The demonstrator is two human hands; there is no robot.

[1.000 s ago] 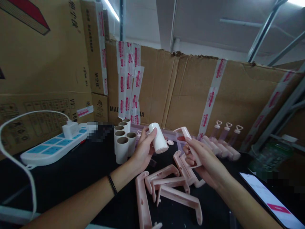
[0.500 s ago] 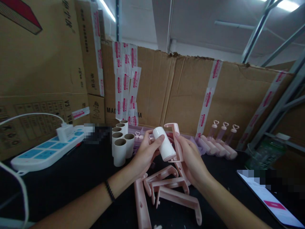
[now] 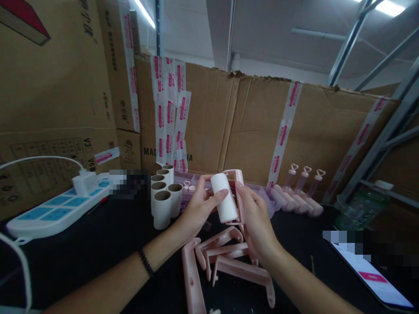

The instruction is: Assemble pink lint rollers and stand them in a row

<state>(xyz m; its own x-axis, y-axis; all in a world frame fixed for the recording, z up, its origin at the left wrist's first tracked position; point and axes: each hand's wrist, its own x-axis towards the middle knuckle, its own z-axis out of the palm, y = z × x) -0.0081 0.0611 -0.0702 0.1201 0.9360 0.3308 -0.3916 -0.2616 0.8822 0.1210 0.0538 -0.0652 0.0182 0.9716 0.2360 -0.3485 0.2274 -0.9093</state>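
My left hand is closed around a white paper roll, thumb and fingers pinching its sides. My right hand grips a pink plastic frame held upright. The roll sits inside the frame's opening, touching it. Both hands hover above the black table. Just below them lie several loose pink frames.
Several cardboard-cored rolls stand upright left of my hands. A white and blue power strip with a plugged charger lies at the left. Pink rollers with heart-shaped handles lie at the back right. A phone rests near the right edge. Cardboard boxes wall the back.
My right hand has brought the pink frame leftward and up to the roll. The roll was apart from the frame a second ago and sits inside it now.
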